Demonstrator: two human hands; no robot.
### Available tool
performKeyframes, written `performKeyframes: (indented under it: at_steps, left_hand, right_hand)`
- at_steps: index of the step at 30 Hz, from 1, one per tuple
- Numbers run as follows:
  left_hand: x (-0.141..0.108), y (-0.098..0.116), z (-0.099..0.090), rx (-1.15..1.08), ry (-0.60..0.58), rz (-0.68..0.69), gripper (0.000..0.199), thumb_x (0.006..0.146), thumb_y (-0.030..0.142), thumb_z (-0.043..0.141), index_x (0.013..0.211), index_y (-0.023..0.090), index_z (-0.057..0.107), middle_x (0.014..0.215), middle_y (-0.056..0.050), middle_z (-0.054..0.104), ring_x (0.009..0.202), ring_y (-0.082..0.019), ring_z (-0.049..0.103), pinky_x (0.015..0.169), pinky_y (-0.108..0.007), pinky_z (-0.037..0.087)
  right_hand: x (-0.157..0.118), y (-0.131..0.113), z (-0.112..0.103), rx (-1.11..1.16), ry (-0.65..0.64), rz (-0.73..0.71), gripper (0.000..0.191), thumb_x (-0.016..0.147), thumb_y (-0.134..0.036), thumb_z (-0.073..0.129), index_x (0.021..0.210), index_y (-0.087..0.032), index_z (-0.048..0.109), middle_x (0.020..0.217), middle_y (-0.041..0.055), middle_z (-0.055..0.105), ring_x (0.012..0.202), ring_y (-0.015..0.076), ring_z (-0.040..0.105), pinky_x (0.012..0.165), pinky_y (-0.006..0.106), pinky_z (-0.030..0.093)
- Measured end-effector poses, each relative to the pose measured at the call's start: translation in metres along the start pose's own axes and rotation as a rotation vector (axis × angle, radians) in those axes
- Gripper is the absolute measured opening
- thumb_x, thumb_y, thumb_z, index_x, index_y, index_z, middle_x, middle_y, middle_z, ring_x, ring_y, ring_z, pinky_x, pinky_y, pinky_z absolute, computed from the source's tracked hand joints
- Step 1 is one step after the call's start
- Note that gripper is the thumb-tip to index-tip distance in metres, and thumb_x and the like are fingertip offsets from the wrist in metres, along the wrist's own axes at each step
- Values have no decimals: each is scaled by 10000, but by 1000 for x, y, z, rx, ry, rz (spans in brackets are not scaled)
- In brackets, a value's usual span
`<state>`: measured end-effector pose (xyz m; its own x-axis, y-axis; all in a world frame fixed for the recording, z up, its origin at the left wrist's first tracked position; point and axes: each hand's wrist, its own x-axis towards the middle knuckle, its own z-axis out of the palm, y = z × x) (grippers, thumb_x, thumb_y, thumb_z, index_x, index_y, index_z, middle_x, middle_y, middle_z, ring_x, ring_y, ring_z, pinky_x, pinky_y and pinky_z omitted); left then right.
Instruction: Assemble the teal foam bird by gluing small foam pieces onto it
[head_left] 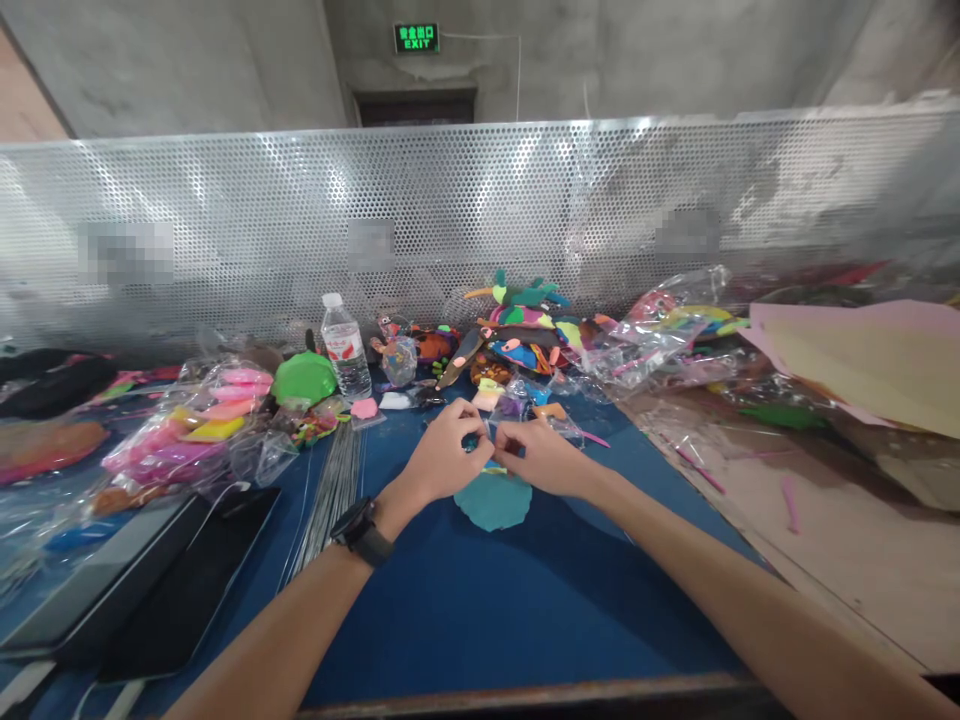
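Observation:
My left hand [450, 450], with a dark watch [362, 530] on its wrist, is closed in a pinch; a bit of teal shows between its fingers. Close beside it, my right hand [544, 457] is also pinched, and what it holds is too small to make out. Both hands are over the far edge of a flat teal clay piece [495, 502] with an uneven rim, lying on the blue table [450, 620]. Some yellow and light blue shows just under the fingertips, partly hidden by them.
Behind the hands lie colourful clay figures [517, 345] and small clay packets. A water bottle [345, 350], green clay lump [304, 379], bagged clay [217, 410], thin wires [330, 500] and black devices [187, 590] are at left. Yellowish sheets [877, 350] and plastic bags are at right.

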<state>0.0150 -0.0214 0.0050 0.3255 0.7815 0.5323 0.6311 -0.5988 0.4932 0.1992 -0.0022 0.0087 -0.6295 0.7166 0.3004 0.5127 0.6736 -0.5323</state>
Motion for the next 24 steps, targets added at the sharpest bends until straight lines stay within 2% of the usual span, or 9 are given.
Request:
performKeyframes:
  at_steps: [5, 9, 12, 18, 24]
  left_hand:
    - [2, -2, -3, 65, 10, 46, 165, 834, 174, 508, 687, 179, 585, 955, -48, 521, 905, -175, 544, 848, -340, 466]
    - [2, -4, -3, 140, 35, 60, 155, 832, 171, 512, 706, 181, 602, 950, -54, 524, 905, -185, 540, 845, -351, 469]
    - [2, -3, -3, 173, 52, 72, 148, 834, 175, 518, 730, 181, 623, 961, -56, 527, 921, -191, 539, 852, -362, 468]
    - [0, 1, 0, 220, 55, 77, 155, 841, 204, 528, 736, 190, 641, 988, -67, 530, 962, -210, 526, 838, -374, 470]
    - [-3, 7, 1, 300, 88, 62, 114, 833, 194, 533, 763, 179, 621, 1074, -84, 527, 1082, -248, 478, 903, -423, 416]
  right_hand:
    - [0, 3, -5, 132, -61, 18, 214, 947, -331, 433, 830, -187, 539, 603, -8, 613, 526, 115, 581, 514, 226, 406]
    - [0, 2, -5, 154, -24, 0, 123, 929, -261, 441, 916, -188, 539, 779, 14, 652, 539, 98, 593, 534, 227, 425]
    - [1, 0, -5, 83, 18, -39, 107, 893, -228, 487, 981, -197, 540, 808, 11, 654, 570, 101, 580, 548, 231, 407]
    - [1, 2, -2, -149, 106, -54, 118, 906, -230, 463, 850, -185, 556, 651, -5, 609, 555, 111, 522, 537, 237, 319]
    - [0, 2, 8, -380, 148, -53, 93, 905, -205, 430, 889, -174, 516, 705, 26, 635, 572, 132, 520, 527, 254, 243]
